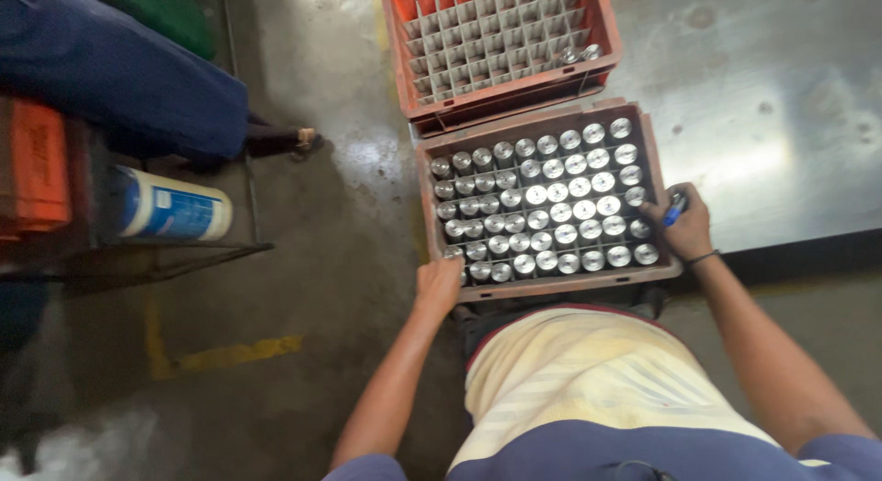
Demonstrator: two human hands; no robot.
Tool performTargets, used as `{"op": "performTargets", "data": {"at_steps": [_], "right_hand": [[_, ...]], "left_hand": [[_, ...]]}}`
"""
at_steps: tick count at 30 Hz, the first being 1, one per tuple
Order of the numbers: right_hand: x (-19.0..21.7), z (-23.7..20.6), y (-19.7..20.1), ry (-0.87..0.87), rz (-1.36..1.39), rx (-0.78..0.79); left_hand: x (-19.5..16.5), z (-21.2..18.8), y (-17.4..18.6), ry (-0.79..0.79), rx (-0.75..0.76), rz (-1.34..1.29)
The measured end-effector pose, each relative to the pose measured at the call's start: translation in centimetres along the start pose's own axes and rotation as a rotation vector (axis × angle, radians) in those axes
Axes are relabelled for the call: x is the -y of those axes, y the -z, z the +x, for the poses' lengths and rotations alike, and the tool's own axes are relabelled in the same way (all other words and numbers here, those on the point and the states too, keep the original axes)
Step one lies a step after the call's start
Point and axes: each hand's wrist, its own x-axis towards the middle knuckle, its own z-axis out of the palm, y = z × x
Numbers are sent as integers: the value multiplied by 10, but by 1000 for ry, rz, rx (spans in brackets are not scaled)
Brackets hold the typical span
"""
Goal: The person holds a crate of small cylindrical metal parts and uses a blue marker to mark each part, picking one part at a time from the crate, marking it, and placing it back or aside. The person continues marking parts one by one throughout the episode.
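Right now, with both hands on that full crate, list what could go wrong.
1. The crate is packed with metal cylinders and looks heavy; the left hand holds only the near corner, so it could tip or slip.
2. The right hand also holds a blue pen, which likely weakens its grip on the rim.
3. The upper crate sits close behind; fingers could get pinched if the full one shifts.

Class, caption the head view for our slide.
Both hands grip a crate of metal cylinders; right hand holds a blue pen.
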Motion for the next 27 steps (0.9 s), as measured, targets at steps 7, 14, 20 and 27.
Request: {"op": "performTargets", "data": {"at_steps": [7,14,20,27], "right_hand": [[-6,1,-1,6,36,-1],[-4,2,-3,28,74,-1],[-4,3,-3,53,66,31],[-8,4,-5,33,76,52]], "left_hand": [[-3,14,-1,14,169,166],[-4,23,3,52,204,53],[-13,23,67,55,197,-132],[13,-1,77,-33,-375,-1504]]}}
